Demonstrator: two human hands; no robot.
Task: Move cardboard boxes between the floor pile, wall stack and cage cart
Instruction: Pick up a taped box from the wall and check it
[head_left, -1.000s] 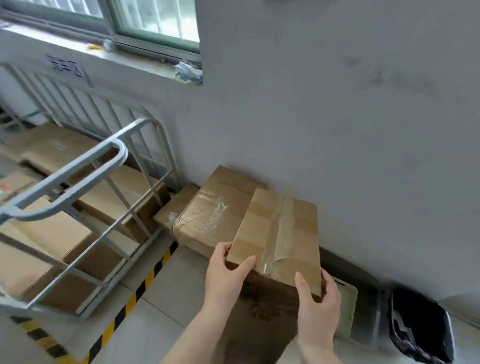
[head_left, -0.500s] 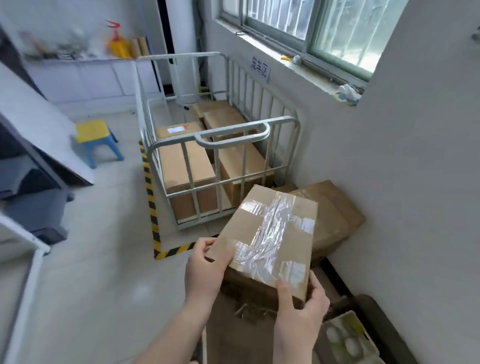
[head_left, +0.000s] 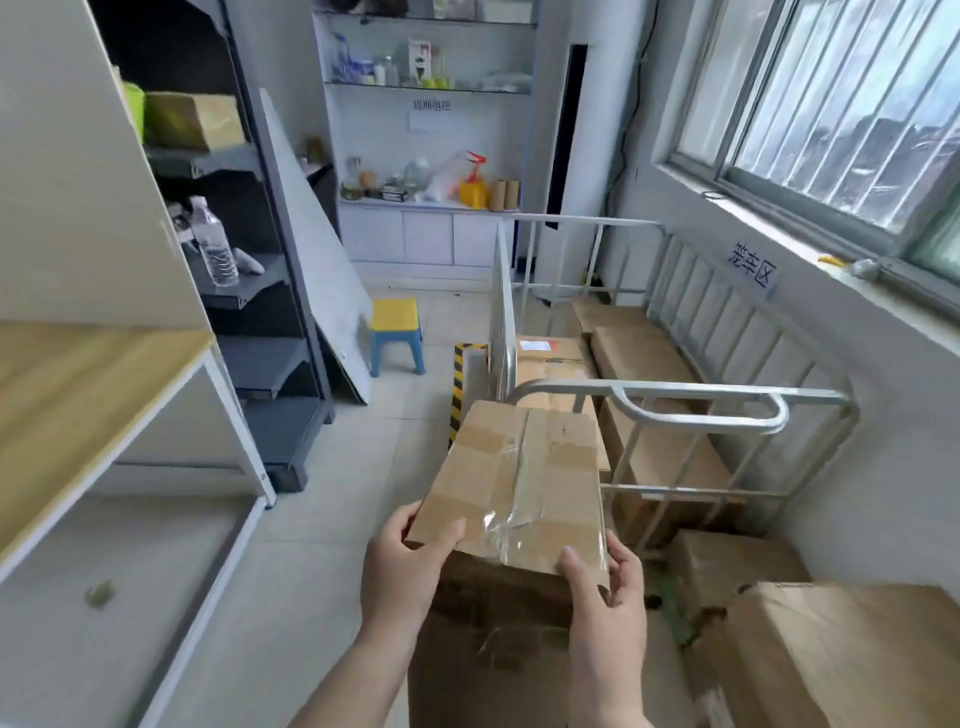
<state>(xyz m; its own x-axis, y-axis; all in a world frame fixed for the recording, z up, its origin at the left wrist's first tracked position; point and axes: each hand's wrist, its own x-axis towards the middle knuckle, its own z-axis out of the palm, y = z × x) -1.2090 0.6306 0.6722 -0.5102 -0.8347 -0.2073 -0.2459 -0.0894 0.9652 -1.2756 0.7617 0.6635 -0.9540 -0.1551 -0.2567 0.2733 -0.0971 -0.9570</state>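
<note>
Head view, item in hand: a flat brown cardboard box sealed with clear tape, carried in the air just short of the handle rail of the grey metal cage cart. Our left hand pinches its near left corner, thumb on top; our right hand grips the near right corner the same way. Cart contents: several brown cardboard boxes lying flat between the rails. To the right, beside the wall: larger brown boxes piled on the floor. Handling note, as we judge it: the load hangs forward of our grip, so we should keep it level, lift it clear over the rail, and lower it flat onto the cart's boxes before releasing.
</note>
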